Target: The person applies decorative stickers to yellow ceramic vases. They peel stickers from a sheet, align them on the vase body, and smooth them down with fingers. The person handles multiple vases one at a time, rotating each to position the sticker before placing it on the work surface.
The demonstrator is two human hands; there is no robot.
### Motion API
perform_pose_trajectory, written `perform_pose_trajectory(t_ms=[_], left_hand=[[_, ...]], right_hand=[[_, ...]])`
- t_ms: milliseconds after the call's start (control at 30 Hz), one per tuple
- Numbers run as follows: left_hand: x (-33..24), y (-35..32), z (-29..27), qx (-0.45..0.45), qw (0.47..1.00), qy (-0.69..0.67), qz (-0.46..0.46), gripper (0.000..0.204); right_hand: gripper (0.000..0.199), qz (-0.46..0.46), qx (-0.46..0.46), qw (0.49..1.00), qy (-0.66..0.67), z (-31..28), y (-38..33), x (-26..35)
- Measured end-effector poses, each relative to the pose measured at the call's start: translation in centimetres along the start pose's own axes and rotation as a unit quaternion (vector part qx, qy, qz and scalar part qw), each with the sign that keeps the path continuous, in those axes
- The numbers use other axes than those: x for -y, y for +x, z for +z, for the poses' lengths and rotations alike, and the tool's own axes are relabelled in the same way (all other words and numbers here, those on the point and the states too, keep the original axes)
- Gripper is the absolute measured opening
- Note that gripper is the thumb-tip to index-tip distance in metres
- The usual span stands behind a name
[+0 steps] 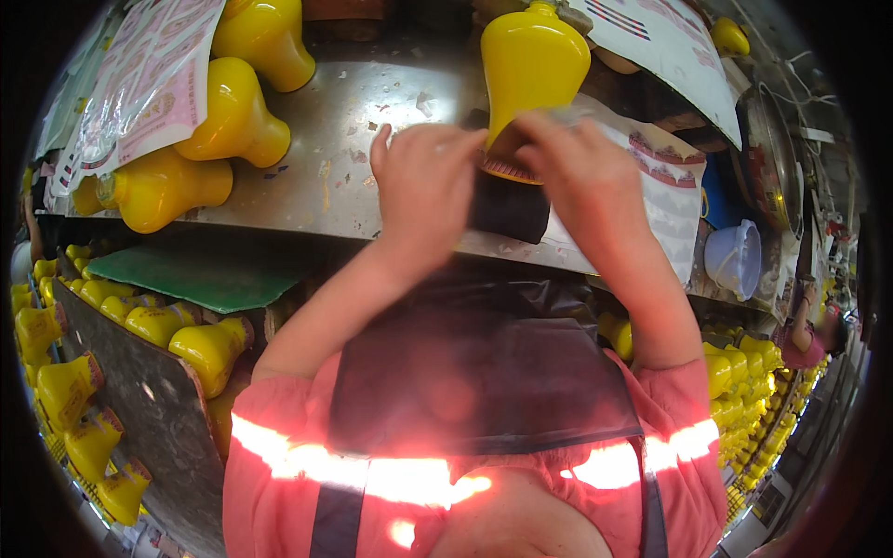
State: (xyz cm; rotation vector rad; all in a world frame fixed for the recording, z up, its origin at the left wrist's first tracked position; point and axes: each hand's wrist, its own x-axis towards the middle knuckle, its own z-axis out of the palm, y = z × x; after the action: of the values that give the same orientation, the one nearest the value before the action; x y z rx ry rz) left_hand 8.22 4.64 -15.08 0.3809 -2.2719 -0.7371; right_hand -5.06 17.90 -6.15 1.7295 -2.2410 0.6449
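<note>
A glossy yellow bottle (535,60) lies in front of me, its broad shoulder away and its flared base towards me. Around the base runs a patterned reddish band (510,171). My left hand (423,181) is closed, its fingertips pinching at the left edge of the base, with one finger raised. On the other side, my slightly blurred right hand (586,167) has bent fingers pressed against the base near the band. Beneath the base sits a black pad (507,212) at the bench's near edge. My fingers hide part of the band.
Several yellow bottles (233,112) lie on the metal bench (326,139) at the left, beside printed decal sheets (153,98). Another decal sheet (665,200) is right of my hands, near a pale bucket (733,259). Racked bottles (735,372) fill both sides; a person (807,335) is far right.
</note>
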Motion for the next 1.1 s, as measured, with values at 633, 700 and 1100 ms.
perform_pose_trajectory(t_ms=[633,700,1100], left_hand=[[-2.5,-3.4,1.6,0.060,0.997,0.051,0.016,0.071],[-2.5,-3.5,2.1,0.060,0.997,0.051,0.015,0.073],[-2.3,-4.0,2.9,0.031,1.000,-0.007,-0.002,0.071]], right_hand=[[0.063,0.320,0.094,0.895,0.296,1.7,-7.6,2.3],[0.074,0.348,0.132,0.872,0.318,2.9,-8.3,3.0],[0.078,0.439,0.062,0.737,0.510,2.0,-7.7,0.7]])
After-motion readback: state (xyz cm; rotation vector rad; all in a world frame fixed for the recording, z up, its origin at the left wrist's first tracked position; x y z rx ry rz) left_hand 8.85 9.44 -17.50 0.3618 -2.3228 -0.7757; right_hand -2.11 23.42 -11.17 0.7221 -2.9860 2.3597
